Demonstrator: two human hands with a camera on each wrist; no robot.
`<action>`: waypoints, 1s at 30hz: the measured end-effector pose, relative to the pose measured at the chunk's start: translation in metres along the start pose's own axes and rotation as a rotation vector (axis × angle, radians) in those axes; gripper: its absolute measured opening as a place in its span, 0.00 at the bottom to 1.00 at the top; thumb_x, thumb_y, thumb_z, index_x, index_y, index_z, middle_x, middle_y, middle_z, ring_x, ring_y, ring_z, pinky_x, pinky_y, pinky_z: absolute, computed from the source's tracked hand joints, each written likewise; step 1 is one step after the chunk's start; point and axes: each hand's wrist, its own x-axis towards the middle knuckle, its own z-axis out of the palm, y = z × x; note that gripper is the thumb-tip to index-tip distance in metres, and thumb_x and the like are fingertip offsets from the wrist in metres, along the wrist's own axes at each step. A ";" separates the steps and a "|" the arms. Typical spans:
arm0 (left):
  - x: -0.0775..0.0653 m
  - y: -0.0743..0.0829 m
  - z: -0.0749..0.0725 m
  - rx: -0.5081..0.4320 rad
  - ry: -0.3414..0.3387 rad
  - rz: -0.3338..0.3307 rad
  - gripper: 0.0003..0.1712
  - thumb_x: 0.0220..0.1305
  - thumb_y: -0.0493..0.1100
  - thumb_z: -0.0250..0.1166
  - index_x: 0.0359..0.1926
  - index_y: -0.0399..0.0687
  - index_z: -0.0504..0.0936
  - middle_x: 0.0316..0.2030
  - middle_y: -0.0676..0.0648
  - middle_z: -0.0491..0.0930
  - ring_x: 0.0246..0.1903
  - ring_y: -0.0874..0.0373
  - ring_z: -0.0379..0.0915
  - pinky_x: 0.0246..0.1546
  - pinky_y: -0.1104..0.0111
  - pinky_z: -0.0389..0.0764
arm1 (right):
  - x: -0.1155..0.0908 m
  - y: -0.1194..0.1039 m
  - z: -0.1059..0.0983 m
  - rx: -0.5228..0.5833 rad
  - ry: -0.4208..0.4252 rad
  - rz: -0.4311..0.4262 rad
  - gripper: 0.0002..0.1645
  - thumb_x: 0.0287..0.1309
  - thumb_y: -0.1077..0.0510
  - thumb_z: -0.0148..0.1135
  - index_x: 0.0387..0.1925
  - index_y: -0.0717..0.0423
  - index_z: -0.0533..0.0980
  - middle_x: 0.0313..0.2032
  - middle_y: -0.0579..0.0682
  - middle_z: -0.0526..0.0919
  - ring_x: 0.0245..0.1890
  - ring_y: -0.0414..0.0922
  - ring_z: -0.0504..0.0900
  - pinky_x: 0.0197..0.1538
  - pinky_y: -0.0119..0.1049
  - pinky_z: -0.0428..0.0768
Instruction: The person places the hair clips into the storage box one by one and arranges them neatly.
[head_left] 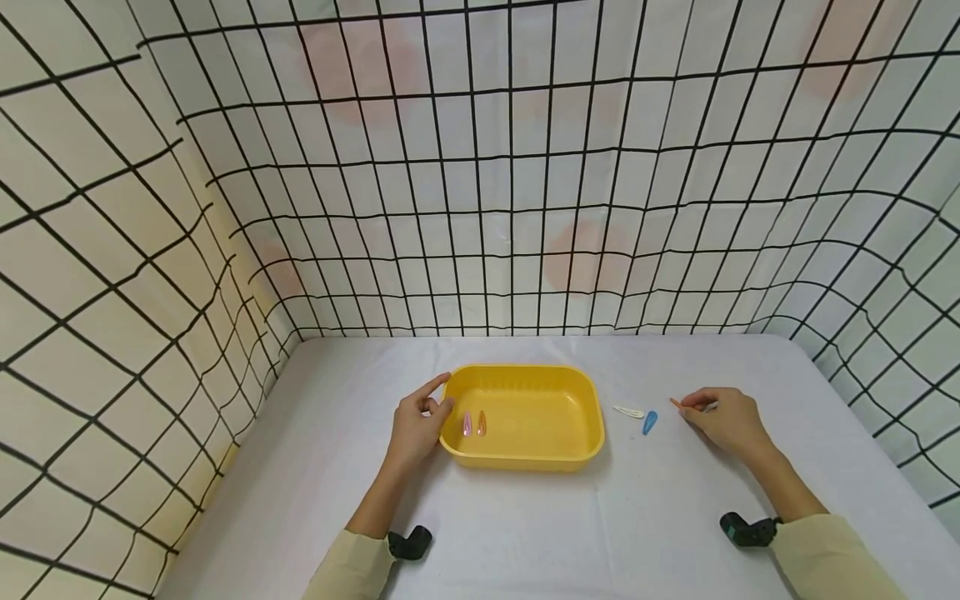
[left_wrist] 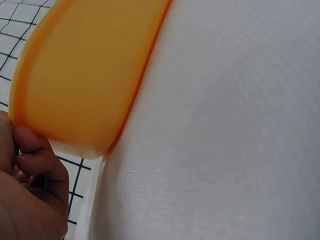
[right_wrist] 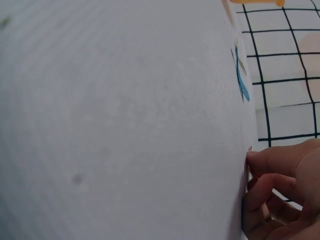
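Note:
A yellow plastic tray (head_left: 525, 462) sits on the white-covered table. My left hand (head_left: 416, 425) grips its left end, thumb at the rim; the left wrist view shows curled fingers (left_wrist: 37, 155) against the tray's wall. Inside the tray, toward the left, a pink hair clip (head_left: 467, 423) and an orange hair clip (head_left: 482, 423) lie side by side. Right of the tray, my right hand (head_left: 727, 421) pinches another orange hair clip (head_left: 677, 403), mostly hidden by the fingertips, low over the cloth. Between that hand and the tray lie a white hair clip (head_left: 628, 412) and a blue hair clip (head_left: 649, 422).
A white cloth with a black grid (head_left: 510, 208) rises behind the table and along both sides. Each wrist wears a black device, one on the left (head_left: 409, 543) and one on the right (head_left: 748, 530), just past the beige sleeves.

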 end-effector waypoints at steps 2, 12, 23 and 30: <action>0.000 0.000 0.000 0.000 -0.002 -0.002 0.26 0.68 0.44 0.68 0.66 0.65 0.81 0.20 0.51 0.70 0.13 0.59 0.61 0.14 0.74 0.67 | 0.000 -0.002 0.000 -0.009 0.000 -0.017 0.11 0.61 0.58 0.69 0.40 0.63 0.86 0.32 0.54 0.85 0.31 0.46 0.76 0.32 0.37 0.70; -0.001 0.000 -0.002 -0.024 -0.022 0.020 0.26 0.68 0.43 0.67 0.66 0.64 0.80 0.19 0.51 0.70 0.11 0.60 0.60 0.13 0.74 0.67 | 0.000 -0.006 -0.002 -0.040 0.011 -0.062 0.13 0.64 0.58 0.64 0.38 0.66 0.85 0.29 0.53 0.84 0.31 0.47 0.77 0.32 0.37 0.72; 0.000 0.001 -0.002 -0.011 -0.025 0.010 0.26 0.68 0.45 0.68 0.66 0.65 0.80 0.18 0.51 0.70 0.11 0.61 0.60 0.13 0.75 0.66 | -0.001 -0.001 -0.004 -0.003 0.030 -0.032 0.13 0.64 0.58 0.63 0.39 0.66 0.85 0.30 0.54 0.85 0.30 0.45 0.78 0.31 0.36 0.73; 0.003 0.003 -0.002 0.045 -0.038 0.022 0.25 0.69 0.45 0.67 0.66 0.65 0.80 0.17 0.50 0.70 0.11 0.60 0.61 0.14 0.74 0.66 | -0.003 0.001 -0.006 0.114 -0.025 0.061 0.22 0.71 0.52 0.60 0.47 0.70 0.82 0.29 0.51 0.86 0.25 0.42 0.82 0.28 0.33 0.80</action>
